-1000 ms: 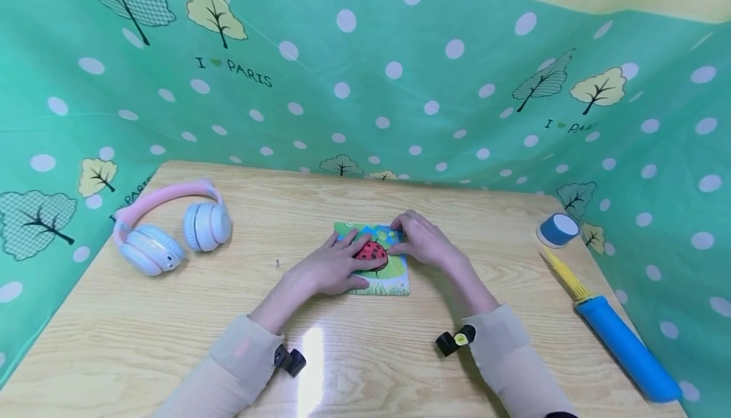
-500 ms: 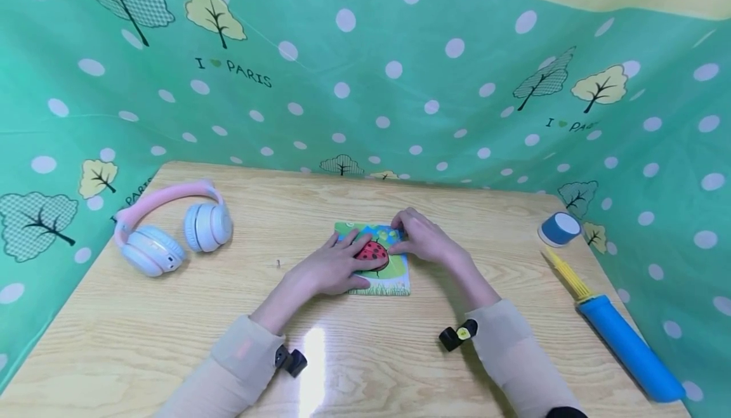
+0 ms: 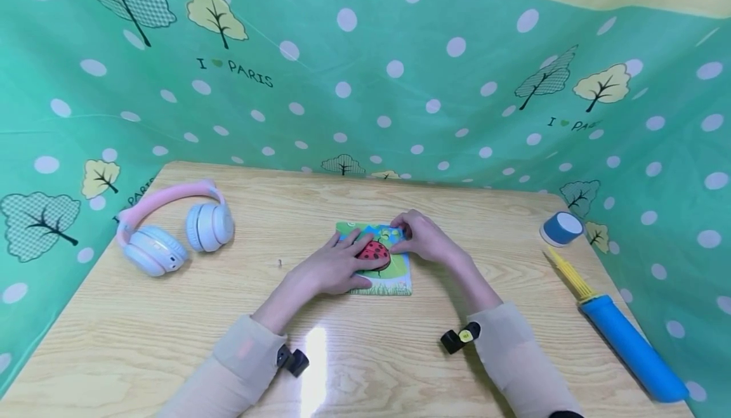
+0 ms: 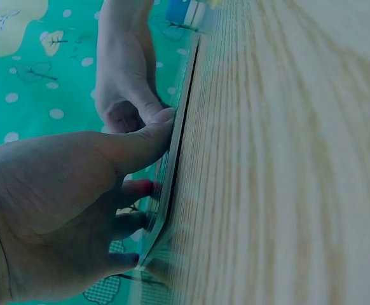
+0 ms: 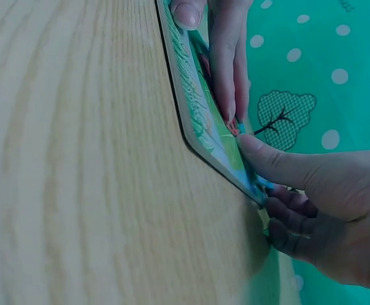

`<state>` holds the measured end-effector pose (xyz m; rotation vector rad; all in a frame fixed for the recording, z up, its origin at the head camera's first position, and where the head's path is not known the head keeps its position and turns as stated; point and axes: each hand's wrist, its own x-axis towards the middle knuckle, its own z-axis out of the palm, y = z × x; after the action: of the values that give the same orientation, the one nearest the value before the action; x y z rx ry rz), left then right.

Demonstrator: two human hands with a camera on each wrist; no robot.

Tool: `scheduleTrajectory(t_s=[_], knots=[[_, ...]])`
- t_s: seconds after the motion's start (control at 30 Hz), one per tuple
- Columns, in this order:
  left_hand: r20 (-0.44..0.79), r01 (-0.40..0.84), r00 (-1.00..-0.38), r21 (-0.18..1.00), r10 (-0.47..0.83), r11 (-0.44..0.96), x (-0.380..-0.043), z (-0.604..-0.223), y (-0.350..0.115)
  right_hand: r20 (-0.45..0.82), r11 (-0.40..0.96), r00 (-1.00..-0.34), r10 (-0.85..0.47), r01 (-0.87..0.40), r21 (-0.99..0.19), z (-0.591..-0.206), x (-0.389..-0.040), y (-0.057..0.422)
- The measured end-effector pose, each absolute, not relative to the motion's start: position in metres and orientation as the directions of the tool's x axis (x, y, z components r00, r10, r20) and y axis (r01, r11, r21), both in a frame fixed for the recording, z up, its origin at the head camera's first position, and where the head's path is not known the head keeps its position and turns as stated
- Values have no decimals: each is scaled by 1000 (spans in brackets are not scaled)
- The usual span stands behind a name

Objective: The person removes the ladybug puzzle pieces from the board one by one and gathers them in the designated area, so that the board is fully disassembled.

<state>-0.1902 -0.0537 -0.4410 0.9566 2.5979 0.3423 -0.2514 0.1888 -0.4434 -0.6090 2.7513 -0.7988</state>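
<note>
A thin square picture board (image 3: 394,283) with a red ladybug on green lies flat on the table. My left hand (image 3: 332,267) rests on its left part with spread fingers, partly covering the ladybug (image 3: 372,250). In the left wrist view, the left thumb and fingertips touch the board near its edge. My right hand (image 3: 424,238) grips the board's far right corner area with bent fingers. The right wrist view shows the right thumb (image 5: 277,162) on the printed face and curled fingers (image 5: 293,219) at the edge. The left palm hides the board's left side.
Pink and light-blue headphones (image 3: 174,228) lie at the back left of the wooden table (image 3: 365,367). At the right are a blue and white roll-shaped object (image 3: 561,229) and a blue hand pump (image 3: 628,345) with a yellow nozzle. A green patterned cloth (image 3: 365,113) hangs behind.
Both hands and the board have stayed in nearly the same place. The head view has shifted very slightly.
</note>
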Motion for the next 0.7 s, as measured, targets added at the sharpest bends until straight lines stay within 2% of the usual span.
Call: scheduleTrajectory(t_s=[0.5, 0.7], knots=[[-240, 581, -709, 334, 663, 742, -190, -441, -51, 30, 599, -922, -386, -275, -752, -454, -247, 197], [-241, 579, -703, 353, 669, 735, -191, -440, -56, 8, 537, -952, -306, -179, -824, -451, -253, 212]])
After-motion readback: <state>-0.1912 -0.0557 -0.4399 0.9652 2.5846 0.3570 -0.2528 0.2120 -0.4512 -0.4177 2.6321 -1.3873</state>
